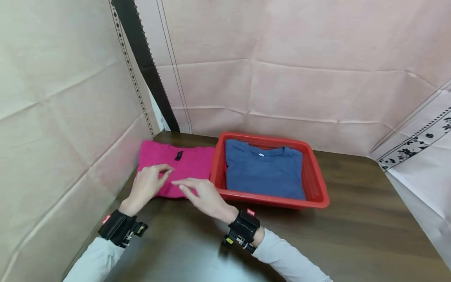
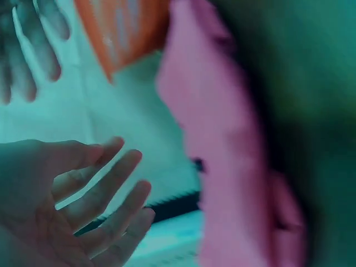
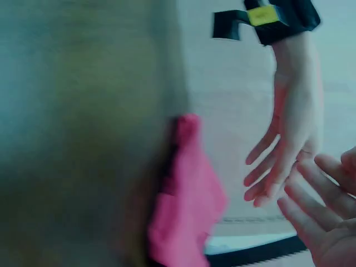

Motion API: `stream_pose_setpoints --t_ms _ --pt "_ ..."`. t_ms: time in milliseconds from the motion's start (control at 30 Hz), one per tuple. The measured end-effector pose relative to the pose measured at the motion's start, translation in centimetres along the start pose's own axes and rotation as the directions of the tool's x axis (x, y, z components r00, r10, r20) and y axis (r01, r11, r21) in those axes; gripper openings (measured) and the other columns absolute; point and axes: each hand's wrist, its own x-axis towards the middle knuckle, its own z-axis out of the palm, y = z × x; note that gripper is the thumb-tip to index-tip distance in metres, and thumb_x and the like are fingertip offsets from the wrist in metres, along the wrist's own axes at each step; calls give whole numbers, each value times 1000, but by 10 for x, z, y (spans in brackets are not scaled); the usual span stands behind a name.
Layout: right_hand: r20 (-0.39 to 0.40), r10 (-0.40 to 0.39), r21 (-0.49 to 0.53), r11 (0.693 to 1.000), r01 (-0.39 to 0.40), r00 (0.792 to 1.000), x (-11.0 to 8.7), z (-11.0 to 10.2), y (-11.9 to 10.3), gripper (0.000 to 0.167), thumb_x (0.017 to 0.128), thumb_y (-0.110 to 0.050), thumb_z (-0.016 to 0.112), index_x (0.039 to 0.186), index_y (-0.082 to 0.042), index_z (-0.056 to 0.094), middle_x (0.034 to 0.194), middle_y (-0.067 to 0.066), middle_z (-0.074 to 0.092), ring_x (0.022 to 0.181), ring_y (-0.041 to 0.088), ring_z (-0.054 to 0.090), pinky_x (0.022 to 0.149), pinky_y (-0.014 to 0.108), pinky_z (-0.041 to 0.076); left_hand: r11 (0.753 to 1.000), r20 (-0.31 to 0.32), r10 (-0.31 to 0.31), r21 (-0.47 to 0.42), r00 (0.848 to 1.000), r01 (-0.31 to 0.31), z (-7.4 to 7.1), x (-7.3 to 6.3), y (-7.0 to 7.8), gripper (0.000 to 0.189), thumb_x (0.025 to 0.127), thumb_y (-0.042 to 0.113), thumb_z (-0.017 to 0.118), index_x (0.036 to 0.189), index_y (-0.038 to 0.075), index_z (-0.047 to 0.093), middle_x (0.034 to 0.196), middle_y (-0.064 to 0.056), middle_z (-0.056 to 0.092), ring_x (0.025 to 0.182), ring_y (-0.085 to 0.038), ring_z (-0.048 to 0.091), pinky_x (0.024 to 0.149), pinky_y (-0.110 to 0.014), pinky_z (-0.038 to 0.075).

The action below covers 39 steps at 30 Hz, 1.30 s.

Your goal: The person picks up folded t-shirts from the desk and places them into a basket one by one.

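A folded pink shirt (image 1: 193, 162) with a dark neck label lies on the table, close against the left side of a red plastic basket (image 1: 271, 200). My left hand (image 1: 145, 185) is over the shirt's left front part, its fingers loosely bent and holding nothing. Over the front right part of the shirt is my right hand (image 1: 206, 197), fingers extended, also holding nothing. Both wrist views show the hands apart from the pink cloth (image 2: 217, 111). Inside the basket lies a folded blue shirt (image 1: 264, 172), neckline toward the back.
The brown wooden table (image 1: 366, 219) extends to the right of the basket and in front of it. Pale creased cloth (image 1: 299, 90) hangs behind the table, and another pale sheet (image 1: 70, 117) stands along the left edge. A dark strip (image 1: 148, 66) runs down near the back left corner.
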Motion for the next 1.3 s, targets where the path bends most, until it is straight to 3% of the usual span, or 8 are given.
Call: stream_pose_setpoints --t_ms 100,167,267,467,600,833,1000,1300 --pt "104 67 -114 992 -55 992 1 17 13 41 106 -25 55 146 -16 56 149 4 54 137 19 50 109 34 45 999 62 -3 45 998 1 12 -6 -21 30 95 13 70 123 0 70 112 -23 71 84 -37 65 71 -49 55" --pt "175 136 -195 976 -100 975 0 25 23 49 105 -28 57 152 -16 49 159 6 41 151 30 29 119 45 32 997 123 -5 79 992 -4 20 -9 -32 44 96 18 70 135 0 62 133 -28 61 119 -49 55 96 -65 46" --pt "274 242 -250 952 -175 931 -2 34 35 60 104 -35 58 158 -18 38 168 9 22 155 39 7 122 56 19 995 235 -35 103 971 11 29 -14 -46 60 98 29 67 150 5 48 155 -31 35 143 -56 23 107 -80 20" --pt "404 346 -231 934 -272 847 -6 40 48 78 101 -45 58 164 -24 17 171 9 2 155 38 -8 123 57 14 993 395 -114 77 912 91 39 -21 -61 67 103 43 55 158 11 34 164 -28 15 148 -56 3 106 -83 2" --pt "457 356 -241 932 -272 815 -6 35 48 82 101 -46 58 165 -25 11 171 9 -3 155 37 -10 123 55 13 993 425 -113 61 898 97 45 -24 -70 71 103 51 49 160 13 29 166 -26 10 149 -54 -1 107 -81 -4" --pt "504 352 -326 923 -204 789 -11 28 38 82 99 -52 57 164 -29 12 171 8 3 156 35 0 124 55 9 993 486 -119 62 866 101 50 -33 -84 80 101 64 41 163 18 20 167 -23 1 149 -51 -9 106 -80 -11" --pt "564 306 -337 933 -125 767 -25 26 26 81 98 -54 57 164 -30 15 171 7 6 156 33 5 124 53 11 995 508 -99 51 856 85 43 -54 -84 82 99 67 43 163 22 18 167 -23 1 149 -52 -8 105 -81 -11" --pt "641 204 -260 965 -42 740 -59 25 10 77 99 -53 56 163 -32 19 171 4 7 156 30 6 125 48 14 996 482 -82 7 872 89 37 -104 -65 73 102 61 44 163 31 18 167 -20 3 149 -50 -9 104 -81 -12"
